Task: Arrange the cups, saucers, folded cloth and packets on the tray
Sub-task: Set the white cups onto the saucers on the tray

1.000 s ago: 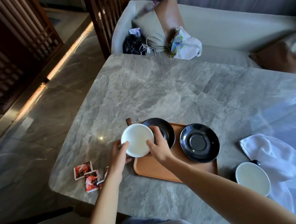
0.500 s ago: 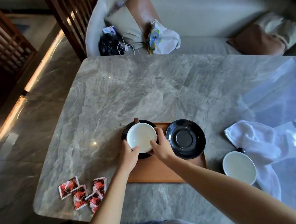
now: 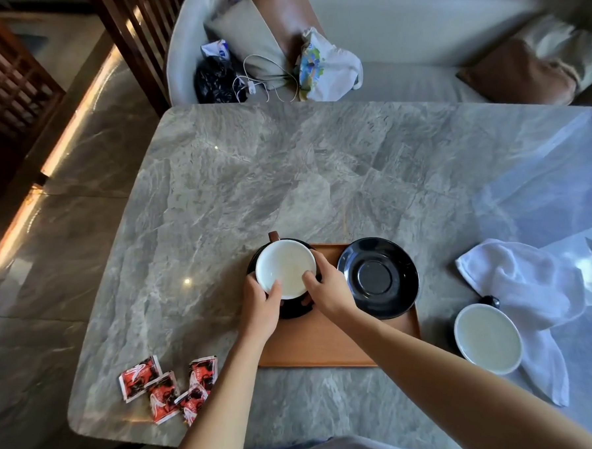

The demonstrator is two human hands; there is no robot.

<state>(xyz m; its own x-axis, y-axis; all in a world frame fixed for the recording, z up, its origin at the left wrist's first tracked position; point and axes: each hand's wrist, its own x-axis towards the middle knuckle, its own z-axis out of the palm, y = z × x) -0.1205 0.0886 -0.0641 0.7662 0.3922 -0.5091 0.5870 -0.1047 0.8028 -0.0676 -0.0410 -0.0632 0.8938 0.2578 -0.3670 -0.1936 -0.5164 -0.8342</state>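
The white cup (image 3: 286, 270) sits over the black saucer (image 3: 294, 310) at the far left corner of the tray (image 3: 328, 346). I cannot tell whether its foot already touches the saucer or hangs just above it.

It looks like glazed china: stiff, smooth, fairly light when empty, and likely to chip or clink if it meets the saucer hard. The glaze is probably slippery, so I judge the best hold to be the one in use, opposite sides of the wall near the rim with a thumb hooked over the edge. The saucer under it is glazed too and may skate on the tray's smooth wood, so the cup wants setting straight down into the centre ring.

The left hand (image 3: 261, 303) curls round the cup's near left side, thumb on the rim. The right hand (image 3: 329, 291) grips the near right side, thumb tip lying over the rim into the bowl, the other fingers wrapped behind. Both forearms reach in from the tray's near edge, wrists low over the wood.

A second black saucer (image 3: 378, 277) lies bare on the right half of the tray. Off the tray to the right stands the other cup (image 3: 487, 338), touching the white cloth (image 3: 524, 281), which is soft, limp and rumpled rather than folded. The red packets (image 3: 169, 385), thin and light, lie in a loose overlapping cluster well off the tray's near left corner.
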